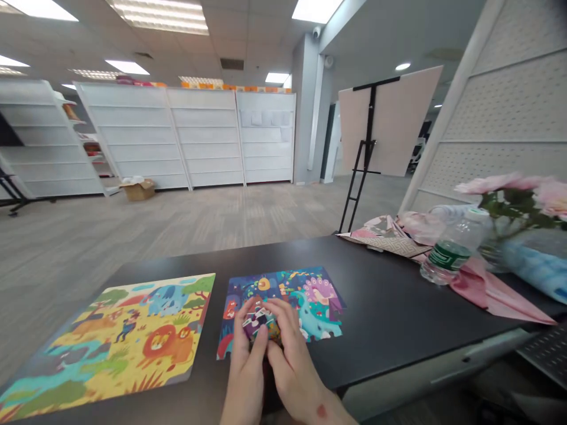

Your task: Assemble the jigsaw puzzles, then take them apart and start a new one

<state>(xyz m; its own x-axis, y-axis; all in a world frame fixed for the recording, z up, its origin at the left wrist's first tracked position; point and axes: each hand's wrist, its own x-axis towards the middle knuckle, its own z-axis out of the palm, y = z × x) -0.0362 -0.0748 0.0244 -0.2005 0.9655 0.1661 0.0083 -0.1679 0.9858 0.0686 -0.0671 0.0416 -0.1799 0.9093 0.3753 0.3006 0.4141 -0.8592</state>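
Note:
Cupped together over the dark tabletop, my left hand (245, 348) and my right hand (287, 339) hold a small bunch of loose jigsaw puzzle pieces (257, 321) between them. Fingers of both hands are curled round the pieces, and the thumbs rest on top. Just beyond lies a partly assembled jigsaw puzzle (319, 316) in blue and purple, with a turquoise dinosaur and a pink bird; its near edge is uneven, and my hands hide part of it. To the left is a yellow animal picture (133, 336) with lions and an elephant, lying flat.
The black table (381, 319) carries a water bottle (449, 254) with a green label at the right. Behind it are pink cloth (491, 289) and pink flowers (514, 189) in a vase. An easel (365, 147) stands past the table, with white shelves (204, 136) farther back.

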